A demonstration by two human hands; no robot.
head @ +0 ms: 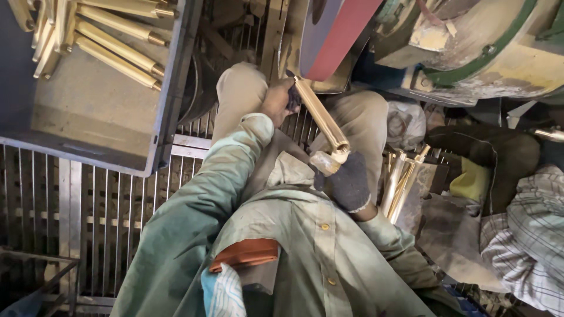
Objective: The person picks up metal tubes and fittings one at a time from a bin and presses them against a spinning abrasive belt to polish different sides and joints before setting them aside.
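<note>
Nearest to the camera is the person's green work jacket point(305, 246), with an orange patch point(245, 253) on the chest and a blue patterned cloth point(223, 293) below it. The room for moving is narrow: a grey crate point(88, 105) of brass tubes point(117, 53) has its edge just beside the left sleeve, and a pile of cloths point(529, 235) with more brass pieces point(402, 182) presses in at the right. Below the knees there is a metal grate floor point(106, 205).

The brass tube point(320, 117) lies slanted between the two hands, and its upper end touches the red sanding belt point(338, 35) of the machine above. The left hand point(279, 100) is closed around the upper part of the tube, close to the belt. The right hand point(346, 182) (it wears a dark glove) is closed on the lower end, where the tube has a round fitting point(325, 162). Both hands are near together, over the lap.
</note>
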